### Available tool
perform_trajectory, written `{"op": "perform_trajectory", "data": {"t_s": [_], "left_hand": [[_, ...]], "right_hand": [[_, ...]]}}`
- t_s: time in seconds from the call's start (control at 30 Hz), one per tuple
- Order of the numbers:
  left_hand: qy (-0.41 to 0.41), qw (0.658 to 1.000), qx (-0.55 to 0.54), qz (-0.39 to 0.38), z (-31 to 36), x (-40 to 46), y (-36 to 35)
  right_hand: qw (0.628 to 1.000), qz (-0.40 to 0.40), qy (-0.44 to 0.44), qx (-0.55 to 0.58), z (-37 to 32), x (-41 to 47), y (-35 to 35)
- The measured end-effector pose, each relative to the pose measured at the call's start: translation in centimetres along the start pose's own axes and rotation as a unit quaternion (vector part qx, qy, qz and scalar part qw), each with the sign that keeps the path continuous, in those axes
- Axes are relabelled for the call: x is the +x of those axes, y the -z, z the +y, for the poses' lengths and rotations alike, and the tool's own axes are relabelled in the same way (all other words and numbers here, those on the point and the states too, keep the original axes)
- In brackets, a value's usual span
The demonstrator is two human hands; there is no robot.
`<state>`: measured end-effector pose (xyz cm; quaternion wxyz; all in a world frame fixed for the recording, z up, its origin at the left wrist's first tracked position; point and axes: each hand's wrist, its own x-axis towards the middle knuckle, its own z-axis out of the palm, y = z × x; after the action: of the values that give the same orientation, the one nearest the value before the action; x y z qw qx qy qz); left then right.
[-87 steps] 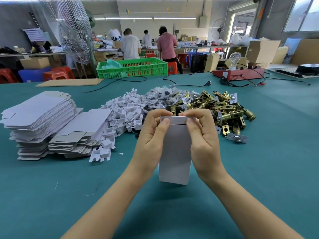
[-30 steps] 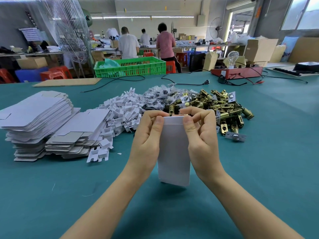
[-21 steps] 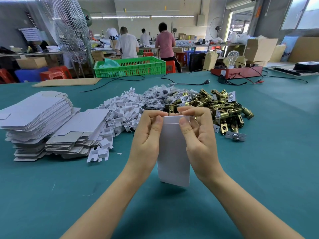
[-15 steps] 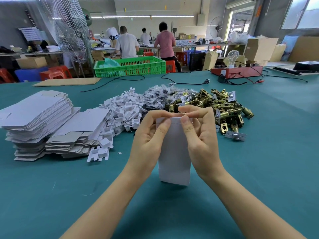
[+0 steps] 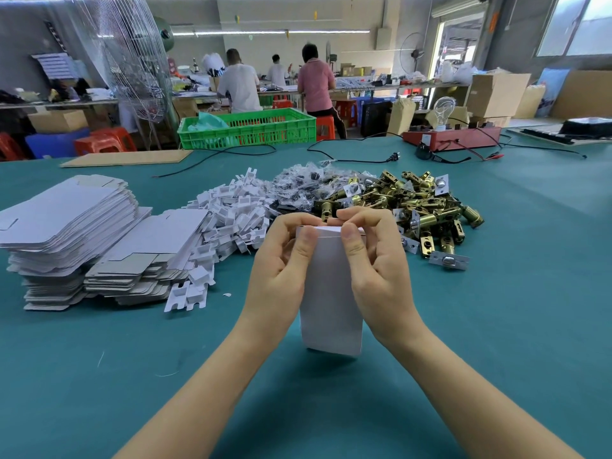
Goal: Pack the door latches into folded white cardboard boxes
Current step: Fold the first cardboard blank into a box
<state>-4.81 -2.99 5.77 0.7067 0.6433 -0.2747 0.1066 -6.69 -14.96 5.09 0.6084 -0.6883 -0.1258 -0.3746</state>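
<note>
Two bare forearms in view, no sleeves showing up to the frame edge. Left hand [image 5: 281, 270] and right hand [image 5: 374, 263]: no gloves, rings, watch or wristband. Nails short, unpainted. Rest of the person is out of view.

Single head-worn wide-angle view, looking forward and down over the counter [image 5: 496, 326].
One camera only, so no second view shares anything. It sits above the person's forearms, which enter from the bottom edge; left hand [image 5: 281, 270] and right hand [image 5: 377, 270] are close and central, around an upright white box [image 5: 331, 309]. Middle distance: stack of flat cardboard [image 5: 66, 226] to the left, pile of latches [image 5: 414, 207] to the right. The far end of the counter carries a green crate [image 5: 248, 127]; workers at benches beyond it face away. Wide lens bends straight lines near the frame edges.
</note>
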Motion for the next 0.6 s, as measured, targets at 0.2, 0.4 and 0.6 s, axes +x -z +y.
{"op": "perform_trajectory", "data": {"t_s": [0.2,0.4,0.6], "left_hand": [[0.014,0.999,-0.049,0.007,0.32,0.33,-0.05],[0.029,0.998,-0.06,0.017,0.01,-0.04,-0.36],[0.062,0.996,-0.063,0.029,-0.31,-0.09,-0.5]], "right_hand": [[1.0,0.003,0.014,-0.01,0.1,-0.05,-0.07],[0.999,0.019,0.016,-0.021,0.35,0.25,0.39],[0.998,0.029,0.035,-0.03,0.36,-0.07,0.19]]}}
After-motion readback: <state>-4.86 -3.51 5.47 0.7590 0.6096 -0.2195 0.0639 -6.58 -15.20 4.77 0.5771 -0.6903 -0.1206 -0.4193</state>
